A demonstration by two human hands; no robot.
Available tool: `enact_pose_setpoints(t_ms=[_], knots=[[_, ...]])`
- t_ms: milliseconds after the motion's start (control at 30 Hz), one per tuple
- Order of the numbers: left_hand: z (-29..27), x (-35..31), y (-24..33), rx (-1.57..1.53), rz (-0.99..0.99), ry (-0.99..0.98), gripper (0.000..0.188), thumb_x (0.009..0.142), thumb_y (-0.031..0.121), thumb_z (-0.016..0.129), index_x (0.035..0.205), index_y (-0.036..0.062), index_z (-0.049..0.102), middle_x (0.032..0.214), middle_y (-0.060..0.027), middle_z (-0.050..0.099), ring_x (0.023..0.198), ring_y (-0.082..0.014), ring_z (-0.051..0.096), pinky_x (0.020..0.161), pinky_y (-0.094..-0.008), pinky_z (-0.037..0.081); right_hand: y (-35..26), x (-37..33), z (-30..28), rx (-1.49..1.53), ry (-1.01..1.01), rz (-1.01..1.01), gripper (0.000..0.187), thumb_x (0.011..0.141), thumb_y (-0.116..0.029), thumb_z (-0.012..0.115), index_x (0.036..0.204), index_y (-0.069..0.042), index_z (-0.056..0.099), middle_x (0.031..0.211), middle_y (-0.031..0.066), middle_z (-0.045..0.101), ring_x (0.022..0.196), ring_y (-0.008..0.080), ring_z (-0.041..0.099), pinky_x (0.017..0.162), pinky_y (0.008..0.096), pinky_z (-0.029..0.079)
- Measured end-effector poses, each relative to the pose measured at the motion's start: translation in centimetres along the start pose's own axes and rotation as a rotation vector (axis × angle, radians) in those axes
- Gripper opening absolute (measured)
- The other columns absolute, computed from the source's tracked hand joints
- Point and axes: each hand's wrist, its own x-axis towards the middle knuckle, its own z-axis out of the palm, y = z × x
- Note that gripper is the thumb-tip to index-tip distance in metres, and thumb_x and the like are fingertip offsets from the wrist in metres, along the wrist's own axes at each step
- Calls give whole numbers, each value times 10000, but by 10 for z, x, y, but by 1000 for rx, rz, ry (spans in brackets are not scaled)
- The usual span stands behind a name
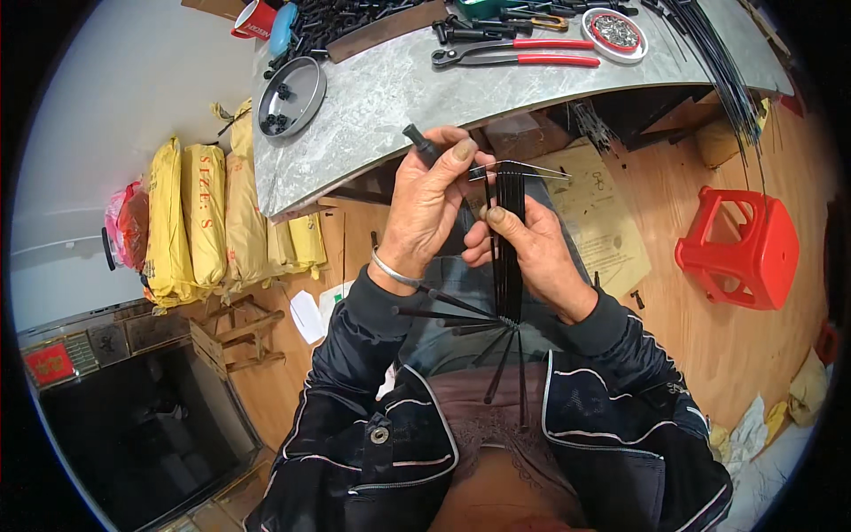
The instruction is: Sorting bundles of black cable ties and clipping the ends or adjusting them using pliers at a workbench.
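Observation:
In front of my lap is a black folding umbrella frame point(508, 239), a tight bundle of thin ribs with several rods fanning out toward me at the lower end. My right hand point(542, 255) is closed round the bundle's upper part, its thumb pressed on the ribs. My left hand point(425, 206) grips a black handle-like tube point(418, 137) between thumb and fingers, beside the top of the frame. Thin silver wires point(538, 168) stick out to the right at the top. The left fingers partly hide where the tube and the ribs meet.
Ahead stands a grey marbled table point(381, 111) with red-handled pliers point(523, 53), a dish of small metal parts point(634, 51), a grey dish point(310, 84) and piled black parts point(346, 22). Black rods point(722, 71) overhang its right edge. A red stool point(771, 257) and yellow sacks point(204, 230) flank me.

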Motion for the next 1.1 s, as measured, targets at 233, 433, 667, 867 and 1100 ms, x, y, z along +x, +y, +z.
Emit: enact_pose_setpoints(t_ms=[233,433,667,867,1100], knots=[[-2,-2,2,7,5,26,204,887,99,659,1048,19,561,906,-61,591,834,-175,626,751,-320,557,1,1,3,3,6,-1,249,975,-226,537,1107,-19,503,835,124,639,712,210,675,653,308,574],[-1,-2,2,40,27,90,226,877,101,673,1066,11,587,917,-78,625,832,-164,626,718,-295,556,3,2,3,3,14,4,227,972,-227,541,1056,-18,518,827,124,636,700,211,676,640,304,575],[3,-4,4,67,42,113,220,878,103,673,1062,15,592,939,-95,646,825,-161,634,696,-281,555,3,3,4,-8,16,3,213,975,-228,538,1031,-24,519,820,118,638,699,210,676,638,305,576],[2,-4,5,95,69,103,208,886,105,663,1058,13,591,953,-107,655,830,-159,635,696,-276,552,4,3,4,-14,15,6,206,974,-228,541,1024,-31,519,814,113,640,699,207,675,640,305,575],[1,-4,5,144,90,127,203,882,99,667,1049,10,594,952,-109,659,838,-158,634,711,-269,543,5,4,5,-17,18,9,206,972,-226,544,1028,-29,517,815,116,640,698,211,675,638,309,578]])
